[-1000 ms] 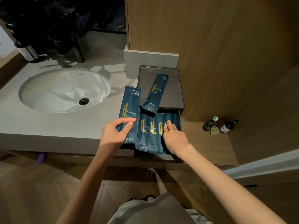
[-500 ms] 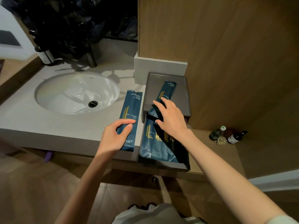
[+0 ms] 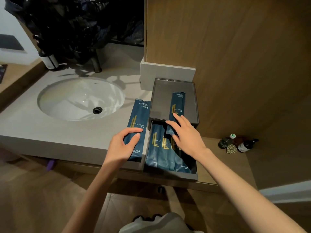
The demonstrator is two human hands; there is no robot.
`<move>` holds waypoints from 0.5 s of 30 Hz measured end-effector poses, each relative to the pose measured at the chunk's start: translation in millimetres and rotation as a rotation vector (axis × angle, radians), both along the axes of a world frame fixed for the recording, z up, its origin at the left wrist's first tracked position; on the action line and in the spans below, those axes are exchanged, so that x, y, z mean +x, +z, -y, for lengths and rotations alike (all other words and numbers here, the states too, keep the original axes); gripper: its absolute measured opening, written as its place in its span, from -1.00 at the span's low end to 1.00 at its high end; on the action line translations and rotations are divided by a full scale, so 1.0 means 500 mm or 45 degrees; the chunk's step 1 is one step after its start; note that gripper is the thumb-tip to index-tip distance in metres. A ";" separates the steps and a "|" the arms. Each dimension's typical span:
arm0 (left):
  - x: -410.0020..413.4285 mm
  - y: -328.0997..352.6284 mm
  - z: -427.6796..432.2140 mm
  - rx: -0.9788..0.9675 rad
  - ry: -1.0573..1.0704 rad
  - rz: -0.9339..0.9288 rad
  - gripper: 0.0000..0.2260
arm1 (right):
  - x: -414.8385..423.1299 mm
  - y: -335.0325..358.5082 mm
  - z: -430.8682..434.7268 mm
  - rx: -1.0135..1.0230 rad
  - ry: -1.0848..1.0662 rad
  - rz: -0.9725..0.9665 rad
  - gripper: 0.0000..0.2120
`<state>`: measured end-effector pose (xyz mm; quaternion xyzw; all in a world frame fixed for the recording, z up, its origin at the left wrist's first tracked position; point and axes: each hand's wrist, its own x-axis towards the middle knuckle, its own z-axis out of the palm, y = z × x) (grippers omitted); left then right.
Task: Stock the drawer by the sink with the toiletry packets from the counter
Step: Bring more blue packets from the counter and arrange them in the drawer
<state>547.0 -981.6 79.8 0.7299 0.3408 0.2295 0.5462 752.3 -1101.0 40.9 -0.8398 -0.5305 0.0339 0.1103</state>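
— By the sink (image 3: 67, 98), what lies on the counter (image 3: 42, 132)?

— One dark blue packet with gold print, call it the counter packet (image 3: 138, 118). It lies flat and lengthwise, just beside the box (image 3: 161, 91), with its near end at the counter's front edge.

— Is a hand on it?

— Yes. The left hand (image 3: 121, 147) holds its near half, with the forefinger and thumb curled onto its face. I cannot see the other fingers well.

— And the drawer (image 3: 170, 177)?

— It is pulled out of the bottom of the box, toward the person. The stowed packets (image 3: 159, 153) lie inside, side by side and lengthwise. They overlap, so I cannot count them for sure.

— Anything on the box?

— The top packet (image 3: 178, 105) lies on the lid. Its near end hangs off the front edge over the open drawer.

— Who has that one?

— The right hand (image 3: 186, 137). Its fingers reach nearly straight across the hanging end, and the thumb sits at the packet's lower edge. It looks like a light pinch.

— What else is there?

— Two small bottles (image 3: 225, 142) stand on the lower wooden shelf (image 3: 235, 165), well to the right of the drawer.
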 end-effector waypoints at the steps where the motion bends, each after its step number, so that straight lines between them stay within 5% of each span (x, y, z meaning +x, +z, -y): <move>1: 0.004 -0.002 0.002 0.002 -0.008 0.002 -0.84 | -0.002 0.002 0.013 0.004 0.016 -0.005 -0.46; 8: 0.021 -0.012 0.014 0.005 -0.048 -0.015 -0.84 | -0.025 0.013 0.072 0.034 0.017 -0.172 -0.37; 15: 0.017 -0.021 0.013 0.007 -0.032 -0.011 -0.84 | -0.038 0.025 0.044 0.552 -0.548 -0.786 -0.43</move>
